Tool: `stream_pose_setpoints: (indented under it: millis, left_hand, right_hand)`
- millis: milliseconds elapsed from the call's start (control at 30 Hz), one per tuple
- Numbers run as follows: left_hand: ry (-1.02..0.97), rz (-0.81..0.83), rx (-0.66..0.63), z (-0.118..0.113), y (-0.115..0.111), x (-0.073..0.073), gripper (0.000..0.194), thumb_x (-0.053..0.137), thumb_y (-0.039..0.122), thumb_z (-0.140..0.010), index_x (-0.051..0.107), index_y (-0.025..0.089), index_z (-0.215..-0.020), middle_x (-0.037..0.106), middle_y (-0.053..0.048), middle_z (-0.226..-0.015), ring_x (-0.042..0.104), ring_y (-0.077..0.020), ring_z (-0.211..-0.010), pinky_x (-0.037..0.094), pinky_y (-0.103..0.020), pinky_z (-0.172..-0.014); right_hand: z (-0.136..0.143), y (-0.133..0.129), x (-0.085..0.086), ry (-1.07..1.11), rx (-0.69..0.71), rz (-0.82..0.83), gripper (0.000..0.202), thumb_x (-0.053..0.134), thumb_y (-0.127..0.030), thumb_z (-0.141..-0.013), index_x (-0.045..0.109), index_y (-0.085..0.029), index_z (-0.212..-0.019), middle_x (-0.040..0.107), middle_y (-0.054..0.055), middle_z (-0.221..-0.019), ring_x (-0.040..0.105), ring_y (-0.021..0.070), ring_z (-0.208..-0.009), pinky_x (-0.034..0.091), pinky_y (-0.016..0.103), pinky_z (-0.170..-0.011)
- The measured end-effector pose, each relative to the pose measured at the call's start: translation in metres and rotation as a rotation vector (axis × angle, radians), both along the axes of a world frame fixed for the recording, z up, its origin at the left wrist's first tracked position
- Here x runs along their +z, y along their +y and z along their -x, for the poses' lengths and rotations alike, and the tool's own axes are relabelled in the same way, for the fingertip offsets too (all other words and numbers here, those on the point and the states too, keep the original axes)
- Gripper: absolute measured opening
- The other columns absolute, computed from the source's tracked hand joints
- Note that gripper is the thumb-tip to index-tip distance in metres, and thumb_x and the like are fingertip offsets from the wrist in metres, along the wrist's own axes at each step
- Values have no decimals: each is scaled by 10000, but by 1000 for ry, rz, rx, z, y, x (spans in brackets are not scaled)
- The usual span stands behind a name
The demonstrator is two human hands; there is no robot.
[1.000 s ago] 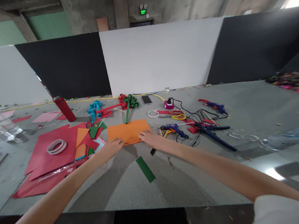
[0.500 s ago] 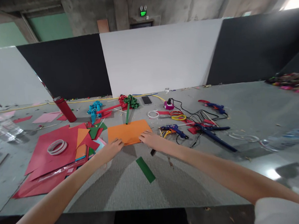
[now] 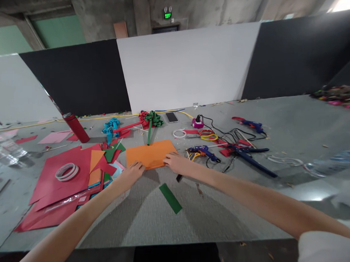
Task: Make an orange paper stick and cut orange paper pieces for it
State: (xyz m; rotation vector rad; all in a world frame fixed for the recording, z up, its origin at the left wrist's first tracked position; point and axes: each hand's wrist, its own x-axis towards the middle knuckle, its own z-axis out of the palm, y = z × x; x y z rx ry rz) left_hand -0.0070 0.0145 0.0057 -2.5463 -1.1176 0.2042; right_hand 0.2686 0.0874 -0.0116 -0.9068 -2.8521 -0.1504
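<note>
A sheet of orange paper [image 3: 151, 153] lies in front of me, seemingly folded over toward its near edge. My left hand [image 3: 135, 170] grips its near left corner with bent fingers. At the near right corner, the fingers of my right hand [image 3: 173, 161] are closed on the same edge. Both thumbs are mostly hidden. Nearer to me lies a green paper strip [image 3: 170, 198], touched by neither hand. Just beyond the orange sheet is a green paper flower [image 3: 153, 119] whose stem reaches the sheet's far edge.
Red paper sheets [image 3: 55, 192] with tape rolls [image 3: 67, 172] lie left, below a red flask [image 3: 76, 128]. A blue paper flower [image 3: 111, 128] and a phone [image 3: 172, 117] are farther back. Right are a glue gun [image 3: 204, 151], scissors [image 3: 207, 136], long-handled blue tool [image 3: 251, 160] and water bottle [image 3: 335, 163].
Both hands stay on the orange paper's near edge, with only slight finger shifts. At the right edge, a blurred white shape has come into view over the table.
</note>
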Motion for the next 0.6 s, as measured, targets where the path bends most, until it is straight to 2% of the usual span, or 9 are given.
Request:
stream_pose_setpoints:
  millis: [167, 367, 600]
  left_hand:
    - [-21, 6, 10, 1, 1, -2, 322, 546, -43, -800, 590, 141, -1060, 604, -103, -1088, 560, -242, -1036, 430, -326, -896]
    - [-40, 3, 15, 2, 0, -3, 354, 566, -34, -811, 581, 153, -1112, 597, -92, -1102, 560, -231, -1037, 436, -309, -877]
    - [-3, -37, 28, -1, -2, -2, 322, 564, -3, -816, 607, 146, -1098, 597, -108, -1108, 556, -261, -1069, 456, -340, -885]
  right_hand:
    - [-1, 6, -3, -7, 19, 28, 185, 512, -72, -949, 668, -147, -1016, 639, 92, -953, 580, 212, -935, 384, 327, -880]
    - [-2, 5, 4, 7, 47, 55, 212, 524, -39, -922, 671, -146, -1031, 656, 92, -948, 583, 206, -922, 376, 325, -880]
    - [-1, 3, 9, -66, 70, -31, 185, 514, -40, -930, 656, -139, -997, 664, 97, -938, 595, 220, -916, 385, 346, -880]
